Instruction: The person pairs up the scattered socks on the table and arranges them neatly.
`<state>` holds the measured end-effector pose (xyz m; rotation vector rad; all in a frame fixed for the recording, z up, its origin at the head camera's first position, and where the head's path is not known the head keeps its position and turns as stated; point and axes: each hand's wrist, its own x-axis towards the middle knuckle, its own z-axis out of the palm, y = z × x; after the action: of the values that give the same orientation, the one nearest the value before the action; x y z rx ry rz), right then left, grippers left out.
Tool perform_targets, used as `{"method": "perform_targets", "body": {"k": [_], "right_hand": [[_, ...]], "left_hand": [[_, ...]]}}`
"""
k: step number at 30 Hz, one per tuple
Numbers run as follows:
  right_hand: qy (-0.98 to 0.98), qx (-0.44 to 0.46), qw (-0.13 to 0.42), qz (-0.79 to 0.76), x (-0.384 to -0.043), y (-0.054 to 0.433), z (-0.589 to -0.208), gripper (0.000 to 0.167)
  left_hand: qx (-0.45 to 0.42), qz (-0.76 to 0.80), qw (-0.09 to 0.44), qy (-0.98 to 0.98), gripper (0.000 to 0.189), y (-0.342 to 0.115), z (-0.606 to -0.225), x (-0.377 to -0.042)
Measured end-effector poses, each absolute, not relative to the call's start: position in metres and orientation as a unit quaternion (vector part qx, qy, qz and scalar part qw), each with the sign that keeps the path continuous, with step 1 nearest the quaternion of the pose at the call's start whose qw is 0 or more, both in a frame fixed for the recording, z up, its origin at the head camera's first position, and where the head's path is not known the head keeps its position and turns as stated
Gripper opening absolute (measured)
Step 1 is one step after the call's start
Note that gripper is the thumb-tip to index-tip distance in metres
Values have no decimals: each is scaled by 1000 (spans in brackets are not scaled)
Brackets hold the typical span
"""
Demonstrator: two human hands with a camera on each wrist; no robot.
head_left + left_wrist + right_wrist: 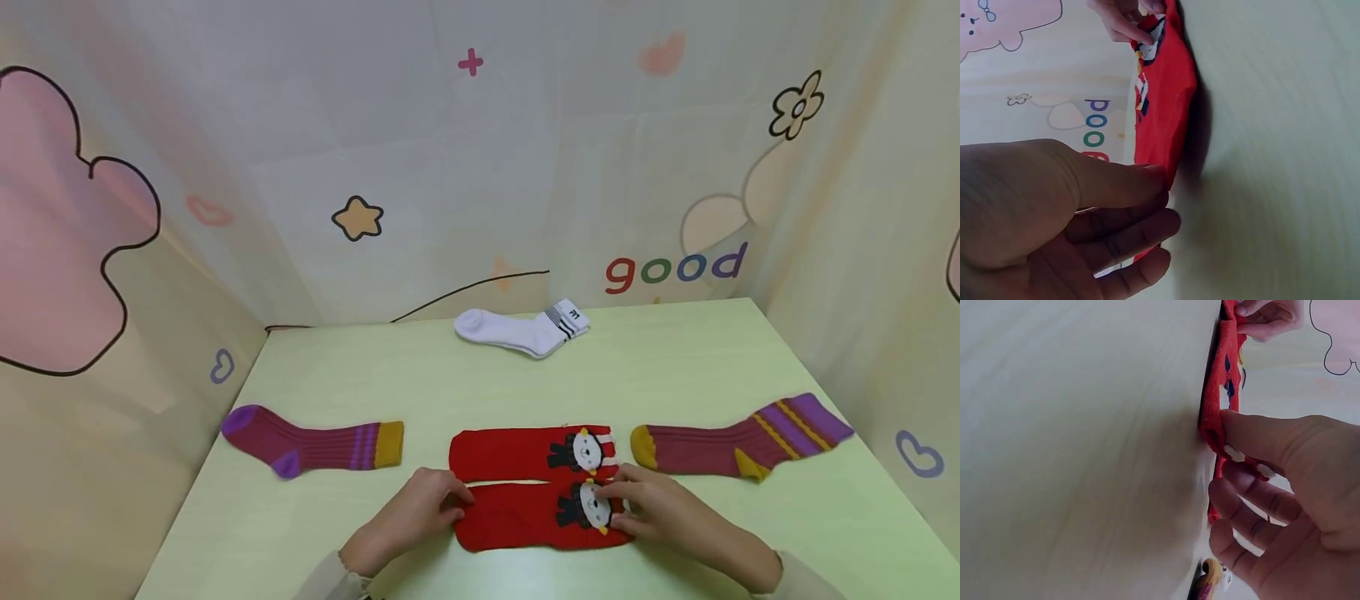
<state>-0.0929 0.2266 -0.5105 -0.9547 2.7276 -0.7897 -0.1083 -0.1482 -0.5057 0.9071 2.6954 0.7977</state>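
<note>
while both ends of the nearer red sock are pinched, i note it in the lower centre of the head view, lying parallel to the farther red sock, a thin strip of table between them at left and the edges meeting, it seems, at right. left hand: narrow, thumb over and fingers under the toe end. right hand: narrow too, thumb on the cuff, the lower fingers loosely bent beside it. in the left wrist view the near edge stands a little off the surface, shadow below. handling, my judgement: both hands level, with equal light pull, so the knit lies straight without stretching; too hard a tug at the cuff would skew the face patch. a shallow grip at the very edges should spare the farther sock from being dragged along. best alignment check: cuff against cuff, toe against toe. also logged: white sock at upper centre; striped socks at mid left and mid right, well apart from the fingers.
</note>
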Motion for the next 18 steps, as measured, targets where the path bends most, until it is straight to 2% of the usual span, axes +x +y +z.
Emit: {"method": "perform_targets", "body": {"k": [3, 13, 18], "right_hand": [[898, -330, 48, -286, -92, 228, -508, 24], [866, -354, -95, -341, -101, 229, -497, 32], [881, -327, -71, -334, -115, 228, -489, 33]], "left_hand": [[307, 290, 81, 903, 13, -150, -502, -108], [302, 337, 23, 891, 14, -151, -485, -121], [303, 338, 4, 891, 14, -150, -478, -134]]}}
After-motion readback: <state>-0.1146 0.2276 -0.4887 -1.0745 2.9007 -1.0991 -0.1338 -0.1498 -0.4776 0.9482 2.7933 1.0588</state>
